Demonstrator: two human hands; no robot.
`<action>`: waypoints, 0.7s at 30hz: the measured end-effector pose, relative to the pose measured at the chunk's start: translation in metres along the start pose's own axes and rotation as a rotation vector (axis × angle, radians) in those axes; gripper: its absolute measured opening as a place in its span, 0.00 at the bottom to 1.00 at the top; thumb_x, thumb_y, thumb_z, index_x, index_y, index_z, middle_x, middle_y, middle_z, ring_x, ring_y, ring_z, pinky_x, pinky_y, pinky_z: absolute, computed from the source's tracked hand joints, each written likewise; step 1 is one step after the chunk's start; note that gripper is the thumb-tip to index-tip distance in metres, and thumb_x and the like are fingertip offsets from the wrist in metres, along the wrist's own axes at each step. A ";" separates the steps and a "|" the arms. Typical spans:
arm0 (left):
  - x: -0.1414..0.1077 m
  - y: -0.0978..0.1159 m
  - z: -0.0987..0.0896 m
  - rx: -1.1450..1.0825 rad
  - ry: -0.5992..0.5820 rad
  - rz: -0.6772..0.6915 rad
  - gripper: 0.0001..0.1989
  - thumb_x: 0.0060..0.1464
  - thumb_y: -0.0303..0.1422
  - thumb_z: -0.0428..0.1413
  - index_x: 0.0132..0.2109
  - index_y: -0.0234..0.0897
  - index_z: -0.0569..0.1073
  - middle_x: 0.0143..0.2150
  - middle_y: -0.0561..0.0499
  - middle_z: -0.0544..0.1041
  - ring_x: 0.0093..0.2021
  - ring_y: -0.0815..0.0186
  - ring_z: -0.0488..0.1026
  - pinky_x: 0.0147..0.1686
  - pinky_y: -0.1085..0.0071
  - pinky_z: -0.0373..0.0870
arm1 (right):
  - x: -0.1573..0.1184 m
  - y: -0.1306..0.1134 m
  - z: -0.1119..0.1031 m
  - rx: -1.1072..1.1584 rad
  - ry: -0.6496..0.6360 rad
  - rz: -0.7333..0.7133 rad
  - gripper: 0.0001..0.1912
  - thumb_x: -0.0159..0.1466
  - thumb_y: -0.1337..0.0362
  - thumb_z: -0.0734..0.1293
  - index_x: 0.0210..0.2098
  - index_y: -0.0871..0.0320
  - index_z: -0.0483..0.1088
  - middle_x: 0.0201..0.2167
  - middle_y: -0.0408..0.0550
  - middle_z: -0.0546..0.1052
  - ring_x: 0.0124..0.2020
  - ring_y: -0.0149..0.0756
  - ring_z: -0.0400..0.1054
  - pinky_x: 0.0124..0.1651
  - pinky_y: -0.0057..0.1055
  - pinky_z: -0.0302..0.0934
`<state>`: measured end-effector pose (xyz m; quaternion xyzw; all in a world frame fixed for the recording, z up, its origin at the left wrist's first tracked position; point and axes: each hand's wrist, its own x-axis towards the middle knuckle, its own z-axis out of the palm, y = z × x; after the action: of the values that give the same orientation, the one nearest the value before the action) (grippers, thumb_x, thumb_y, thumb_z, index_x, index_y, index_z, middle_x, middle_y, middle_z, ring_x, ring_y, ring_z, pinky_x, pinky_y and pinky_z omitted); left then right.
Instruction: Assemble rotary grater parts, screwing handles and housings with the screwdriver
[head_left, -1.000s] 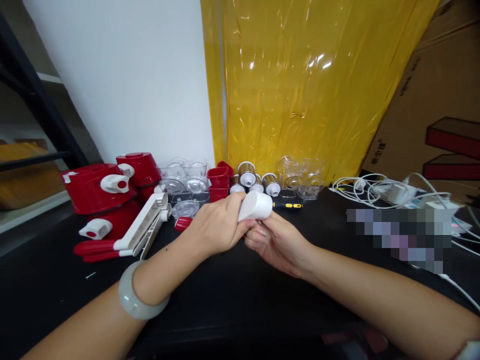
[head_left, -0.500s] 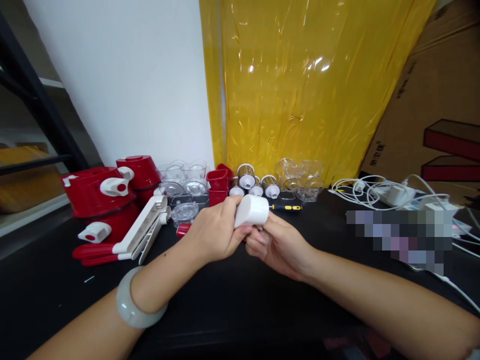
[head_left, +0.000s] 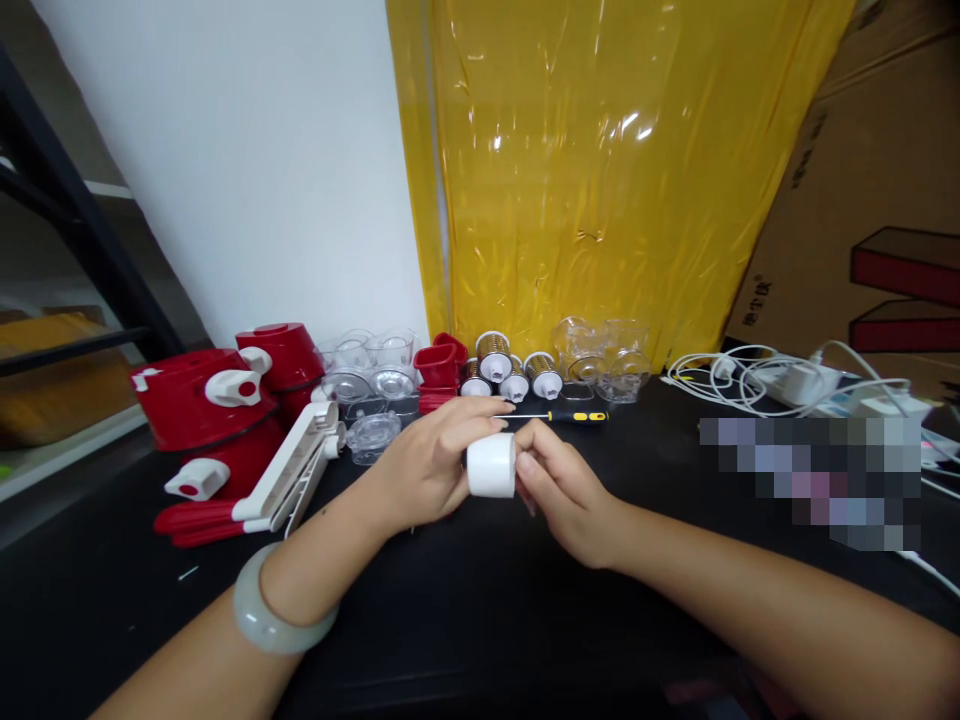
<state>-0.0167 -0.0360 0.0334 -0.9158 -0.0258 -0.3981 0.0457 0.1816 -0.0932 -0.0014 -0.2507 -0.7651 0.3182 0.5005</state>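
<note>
A short, smooth white plastic cylinder [head_left: 491,468] is held up in front of me between both hands, above the black table. My left hand [head_left: 424,465] grips it from the left, its fingers closed and partly hidden behind it. From the right, the bent fingers of my right hand [head_left: 566,495] pinch its right edge. Whatever lies behind the cylinder is out of sight. Just beyond my hands lies a screwdriver [head_left: 581,417] with a black and yellow handle. Metal grater drums [head_left: 493,352] with white ends are stacked behind it.
Red housings with white knobs [head_left: 199,400] stand at the left, beside white arms with red handles [head_left: 281,470]. Clear plastic parts [head_left: 375,437] and red hoppers [head_left: 436,367] line the back. White cables [head_left: 739,380] and a blurred-out patch [head_left: 817,480] are at the right.
The cylinder has turned and come slightly lower and left. My right-hand fingers have shifted from beneath it to its right edge. A red piece near my left wrist no longer shows.
</note>
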 end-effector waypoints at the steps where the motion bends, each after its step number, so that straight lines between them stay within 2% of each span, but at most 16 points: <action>1: 0.000 0.000 0.001 0.002 -0.009 0.004 0.23 0.58 0.29 0.55 0.59 0.40 0.61 0.57 0.35 0.72 0.60 0.52 0.69 0.53 0.51 0.71 | 0.000 -0.001 -0.001 -0.038 -0.013 -0.016 0.11 0.71 0.57 0.56 0.35 0.56 0.59 0.26 0.39 0.65 0.25 0.27 0.56 0.32 0.28 0.53; 5: 0.001 0.004 0.003 0.001 -0.041 -0.017 0.21 0.59 0.28 0.53 0.59 0.39 0.61 0.55 0.35 0.73 0.60 0.52 0.68 0.53 0.49 0.71 | 0.002 -0.005 -0.006 -0.160 -0.025 -0.068 0.11 0.72 0.60 0.55 0.34 0.56 0.59 0.29 0.42 0.66 0.27 0.29 0.56 0.33 0.29 0.53; 14: 0.001 0.011 0.010 0.003 -0.020 -0.036 0.24 0.59 0.27 0.52 0.60 0.41 0.57 0.58 0.36 0.70 0.59 0.55 0.69 0.51 0.53 0.73 | 0.003 -0.004 -0.008 -0.186 0.005 -0.113 0.11 0.72 0.61 0.54 0.34 0.55 0.61 0.30 0.43 0.67 0.28 0.31 0.57 0.34 0.30 0.52; 21: 0.002 0.015 0.015 0.120 0.059 -0.053 0.24 0.56 0.25 0.52 0.59 0.37 0.58 0.53 0.38 0.72 0.55 0.56 0.70 0.49 0.54 0.72 | 0.007 -0.009 -0.008 -0.099 0.122 -0.026 0.14 0.69 0.58 0.60 0.28 0.55 0.62 0.25 0.42 0.65 0.26 0.31 0.55 0.32 0.31 0.50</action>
<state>-0.0032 -0.0496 0.0239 -0.8984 -0.0724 -0.4237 0.0904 0.1854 -0.0922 0.0118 -0.2842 -0.7511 0.2578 0.5373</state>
